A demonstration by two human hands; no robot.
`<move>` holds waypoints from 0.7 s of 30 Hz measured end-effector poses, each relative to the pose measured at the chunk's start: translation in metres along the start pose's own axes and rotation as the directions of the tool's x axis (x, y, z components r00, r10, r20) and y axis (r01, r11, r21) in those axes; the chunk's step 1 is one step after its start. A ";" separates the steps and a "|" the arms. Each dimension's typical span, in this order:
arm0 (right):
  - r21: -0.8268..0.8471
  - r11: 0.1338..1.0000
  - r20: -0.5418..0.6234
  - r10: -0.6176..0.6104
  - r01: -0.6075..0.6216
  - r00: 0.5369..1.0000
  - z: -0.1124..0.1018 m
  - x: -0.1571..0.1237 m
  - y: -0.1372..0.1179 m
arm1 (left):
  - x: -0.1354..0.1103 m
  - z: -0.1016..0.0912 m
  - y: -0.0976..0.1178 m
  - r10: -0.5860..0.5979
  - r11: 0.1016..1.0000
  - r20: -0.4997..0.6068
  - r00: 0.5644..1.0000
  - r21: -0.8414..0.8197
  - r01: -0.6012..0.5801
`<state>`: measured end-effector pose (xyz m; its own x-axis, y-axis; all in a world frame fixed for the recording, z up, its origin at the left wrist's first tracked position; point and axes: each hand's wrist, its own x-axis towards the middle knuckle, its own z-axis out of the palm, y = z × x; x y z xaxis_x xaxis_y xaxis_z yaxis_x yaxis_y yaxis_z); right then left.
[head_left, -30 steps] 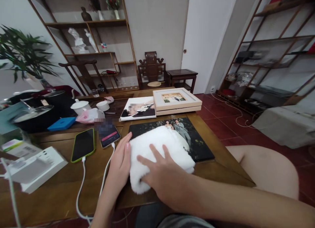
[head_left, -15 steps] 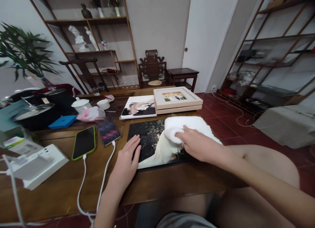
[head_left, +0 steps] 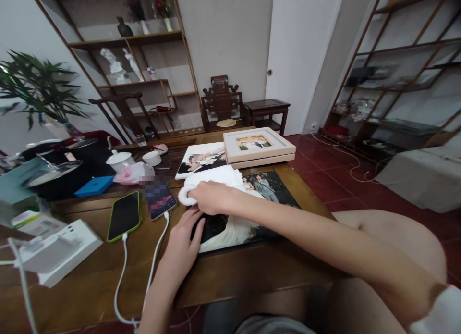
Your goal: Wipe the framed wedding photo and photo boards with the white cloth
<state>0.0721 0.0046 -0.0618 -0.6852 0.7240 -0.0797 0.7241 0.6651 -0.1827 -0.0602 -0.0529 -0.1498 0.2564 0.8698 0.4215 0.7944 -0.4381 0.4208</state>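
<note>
A dark wedding photo print (head_left: 273,194) lies flat on the wooden table (head_left: 252,269) in front of me. My right hand (head_left: 211,197) is closed on a folded white towel (head_left: 212,176) and presses it on the print's upper left corner. My left hand (head_left: 183,242) lies flat with fingers together on the print's left edge, holding it down.
Behind the print lie an unframed photo (head_left: 201,160) and a pale framed photo (head_left: 257,145). Two phones on white cables, one green-cased (head_left: 125,215) and one with a lit screen (head_left: 158,199), lie to the left. A white box (head_left: 61,250), blue box (head_left: 94,185), cups and pots stand further left.
My right hand has carried the towel from the print's near left, across to its far right, then back to its upper left corner. My left hand stayed on the left edge.
</note>
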 end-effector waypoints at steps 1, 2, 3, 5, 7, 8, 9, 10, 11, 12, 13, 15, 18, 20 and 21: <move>-0.001 1.000 -0.005 0.000 0.000 1.000 0.002 -0.006 0.008 | 0.000 0.001 -0.001 0.005 1.000 -0.008 1.000 0.010 -0.005; -0.005 1.000 -0.010 0.005 -0.005 1.000 0.005 -0.015 0.018 | 0.000 0.001 -0.003 0.010 1.000 -0.014 1.000 0.017 -0.010; -0.010 1.000 -0.017 0.019 -0.019 1.000 0.008 -0.024 0.030 | 0.000 0.002 -0.004 0.015 1.000 -0.015 1.000 0.020 -0.015; -0.030 0.997 -0.036 0.069 -0.070 0.997 0.013 -0.046 0.054 | -0.001 0.003 -0.005 0.023 1.000 -0.011 1.000 0.016 -0.023; -0.059 0.989 -0.052 0.134 -0.137 0.990 0.017 -0.067 0.076 | -0.001 0.003 -0.005 0.025 1.000 -0.013 1.000 0.011 -0.025; -0.074 0.984 -0.060 0.160 -0.164 0.985 0.019 -0.076 0.085 | -0.001 0.004 -0.006 0.024 1.000 -0.019 1.000 0.011 -0.024; -0.089 0.978 -0.065 0.182 -0.188 0.981 0.020 -0.083 0.093 | 0.000 0.004 -0.006 0.022 1.000 -0.023 0.999 0.012 -0.022; -0.101 0.974 -0.070 0.199 -0.205 0.978 0.021 -0.089 0.099 | 0.000 0.004 -0.006 0.021 1.000 -0.028 0.999 0.014 -0.021; -0.109 0.970 -0.073 0.211 -0.218 0.975 0.023 -0.095 0.103 | 0.000 0.005 -0.006 0.021 1.000 -0.032 0.999 0.017 -0.020; -0.115 0.966 -0.077 0.223 -0.231 0.972 0.024 -0.099 0.105 | 0.000 0.005 -0.006 0.022 1.000 -0.035 0.999 0.018 -0.022; -0.118 0.964 -0.077 0.232 -0.240 0.970 0.025 -0.104 0.105 | 0.000 0.005 -0.007 0.025 1.000 -0.036 0.999 0.020 -0.024; -0.104 0.965 -0.070 0.234 -0.240 0.970 0.030 -0.115 0.098 | 0.000 0.005 -0.008 0.031 0.999 -0.037 0.999 0.021 -0.030; -0.049 0.974 -0.068 0.220 -0.223 0.973 0.040 -0.140 0.072 | 0.000 0.006 -0.010 0.035 0.999 -0.040 0.999 0.025 -0.034; -0.017 0.976 -0.053 0.214 -0.215 0.975 0.046 -0.162 0.048 | 0.000 0.007 -0.010 0.031 0.999 -0.036 0.999 0.028 -0.030; -0.009 0.979 0.000 0.202 -0.202 0.979 0.049 -0.172 0.036 | 0.000 0.007 -0.010 0.029 0.999 -0.031 0.999 0.029 -0.028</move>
<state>0.2121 -0.1043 -0.1025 -0.5252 0.8432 -0.1150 0.8480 0.5072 -0.1539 -0.0648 -0.0471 -0.1597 0.2621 0.8494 0.4581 0.8024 -0.4556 0.3855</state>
